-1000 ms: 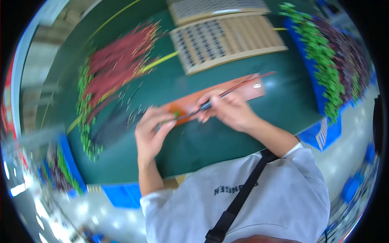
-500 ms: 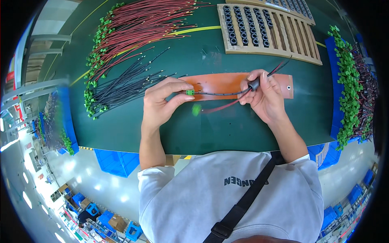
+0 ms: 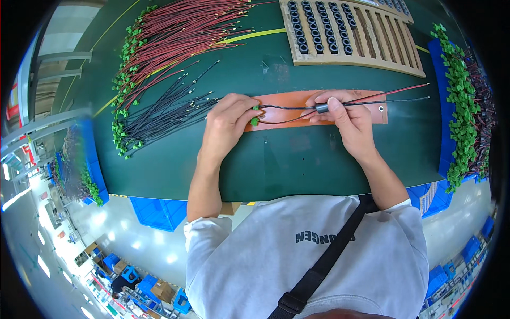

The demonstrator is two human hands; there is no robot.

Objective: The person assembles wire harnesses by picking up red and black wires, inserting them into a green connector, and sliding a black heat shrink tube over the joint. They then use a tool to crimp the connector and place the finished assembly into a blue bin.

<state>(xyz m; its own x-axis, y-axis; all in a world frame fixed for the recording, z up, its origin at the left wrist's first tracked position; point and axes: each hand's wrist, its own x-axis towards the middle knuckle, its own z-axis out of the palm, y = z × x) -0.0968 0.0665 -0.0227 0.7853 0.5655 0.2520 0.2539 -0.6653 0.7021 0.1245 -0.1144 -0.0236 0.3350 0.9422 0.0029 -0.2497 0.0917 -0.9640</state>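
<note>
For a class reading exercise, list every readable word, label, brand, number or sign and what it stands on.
Pale shirt: dark capitals on the chest, upside down, partly behind the black strap; wording not copied.
Black cylinder in the right hand, green connectors at the left hand: no readable text.
Far cartons: too small to read.

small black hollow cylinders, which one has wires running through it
The small black hollow cylinder in the right hand: a thin red wire and a thin black wire pass through it; the others sit in tan slotted trays.
</note>
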